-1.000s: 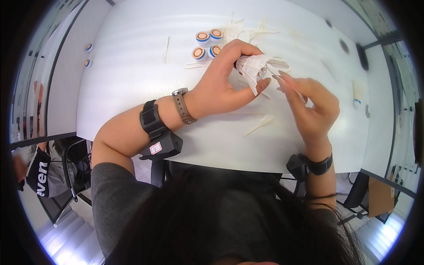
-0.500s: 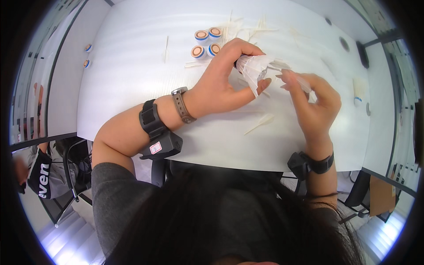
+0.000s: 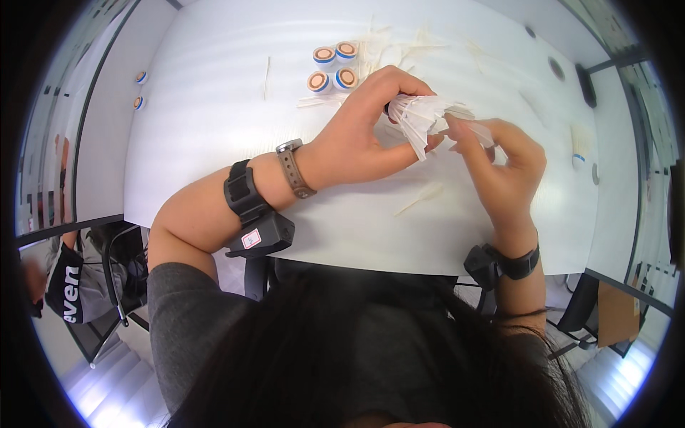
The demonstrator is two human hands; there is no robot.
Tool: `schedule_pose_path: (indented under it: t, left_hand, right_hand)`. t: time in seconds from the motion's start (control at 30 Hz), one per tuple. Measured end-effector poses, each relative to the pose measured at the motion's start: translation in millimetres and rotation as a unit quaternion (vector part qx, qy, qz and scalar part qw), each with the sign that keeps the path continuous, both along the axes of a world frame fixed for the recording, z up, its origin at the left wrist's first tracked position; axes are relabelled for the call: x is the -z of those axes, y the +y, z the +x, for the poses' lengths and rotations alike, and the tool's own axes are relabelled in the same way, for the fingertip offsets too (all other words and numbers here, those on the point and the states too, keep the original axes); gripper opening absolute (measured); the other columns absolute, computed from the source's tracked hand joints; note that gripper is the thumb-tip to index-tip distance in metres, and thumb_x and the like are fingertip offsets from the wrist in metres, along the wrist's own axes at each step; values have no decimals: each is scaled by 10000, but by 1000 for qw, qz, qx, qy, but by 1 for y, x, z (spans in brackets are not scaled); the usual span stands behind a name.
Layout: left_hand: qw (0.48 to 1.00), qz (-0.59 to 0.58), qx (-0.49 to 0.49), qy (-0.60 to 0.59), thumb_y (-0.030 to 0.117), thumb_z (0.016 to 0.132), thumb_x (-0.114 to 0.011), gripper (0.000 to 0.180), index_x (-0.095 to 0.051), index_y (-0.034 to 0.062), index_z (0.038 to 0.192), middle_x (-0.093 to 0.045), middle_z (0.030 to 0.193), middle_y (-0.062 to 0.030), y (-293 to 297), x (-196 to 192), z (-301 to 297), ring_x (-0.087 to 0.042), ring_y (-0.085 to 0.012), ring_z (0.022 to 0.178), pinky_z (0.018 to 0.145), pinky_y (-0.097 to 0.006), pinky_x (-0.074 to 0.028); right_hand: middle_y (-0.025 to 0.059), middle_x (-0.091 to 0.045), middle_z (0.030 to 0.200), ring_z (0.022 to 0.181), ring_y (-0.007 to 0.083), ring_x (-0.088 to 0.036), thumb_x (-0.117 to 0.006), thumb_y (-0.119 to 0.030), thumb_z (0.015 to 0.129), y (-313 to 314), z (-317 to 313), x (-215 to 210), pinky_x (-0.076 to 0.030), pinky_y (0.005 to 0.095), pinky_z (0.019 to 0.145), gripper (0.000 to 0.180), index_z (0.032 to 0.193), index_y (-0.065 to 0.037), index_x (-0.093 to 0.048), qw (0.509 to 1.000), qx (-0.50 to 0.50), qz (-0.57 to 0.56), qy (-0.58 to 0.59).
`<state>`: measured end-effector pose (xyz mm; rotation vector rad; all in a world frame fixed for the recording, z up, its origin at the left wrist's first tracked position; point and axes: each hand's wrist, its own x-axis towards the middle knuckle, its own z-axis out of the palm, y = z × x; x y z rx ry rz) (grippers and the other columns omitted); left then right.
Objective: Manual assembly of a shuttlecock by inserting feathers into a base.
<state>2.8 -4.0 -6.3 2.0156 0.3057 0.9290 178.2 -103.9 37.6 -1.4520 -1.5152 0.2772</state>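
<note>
My left hand (image 3: 367, 132) is wrapped round a white feather shuttlecock (image 3: 417, 118), thumb beneath its skirt and fingers over the top. The skirt opens to the right, toward my right hand (image 3: 503, 157). Thumb and forefinger of that hand are pinched together at the skirt's edge on a white feather (image 3: 481, 131). The tips overlap the skirt, so I cannot tell whether this feather is still joined to it. A loose feather (image 3: 421, 198) lies on the white table (image 3: 357, 239) below the hands.
Several round pieces (image 3: 318, 82) with blue bands and tan ringed tops stand together beyond my left hand. Loose feathers (image 3: 421, 46) are scattered behind them. Two similar pieces (image 3: 139, 103) sit far left. Another shuttlecock (image 3: 578, 153) lies at the right. Upright panels (image 3: 100, 143) border the table.
The shuttlecock has tilted a little and shifted slightly down. My right fingertips have moved left, in against the skirt's edge.
</note>
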Motion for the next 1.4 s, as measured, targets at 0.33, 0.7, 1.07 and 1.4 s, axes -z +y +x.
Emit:
schedule_pose_path:
  t: [0.33, 0.7, 1.07, 1.4]
  left_hand:
    - [998, -34, 44, 1, 20, 801, -729, 430, -496, 37, 1162, -542, 1071, -52, 2, 3, 1, -548, -121, 971, 846, -274, -447]
    - [991, -131, 18, -20, 126, 787, -746, 431, -512, 40, 1139, -584, 995, -61, -3, 4, 3, -552, -140, 898, 799, -289, -460]
    - [991, -122, 45, 46, 52, 831, -722, 438, -472, 51, 1191, -555, 1032, -18, -1, -3, 0, -568, -92, 979, 856, -267, -463]
    - [989, -137, 47, 38, 53, 845, -705, 482, -441, 37, 1248, -580, 1077, -46, 1, 0, -2, -582, -103, 989, 841, -274, -481]
  right_hand:
    - [11, -589, 567, 492, 63, -469, -771, -85, 764, 1, -1, 3, -287, 221, 440, 126, 699, -21, -685, 1000, -3, -24, 4]
    - [12, -602, 593, 505, 50, -467, -729, -115, 837, 2, -3, 0, -324, 189, 463, 148, 762, 6, -688, 996, -13, -17, 90]
    - [32, -608, 616, 498, 80, -497, -685, -63, 849, 4, 4, 0, -328, 216, 455, 107, 760, -8, -664, 998, -7, 54, -32]
    - [49, -597, 616, 501, 113, -524, -687, -50, 838, 6, 5, -1, -366, 231, 463, 88, 763, -17, -656, 993, -11, 77, -87]
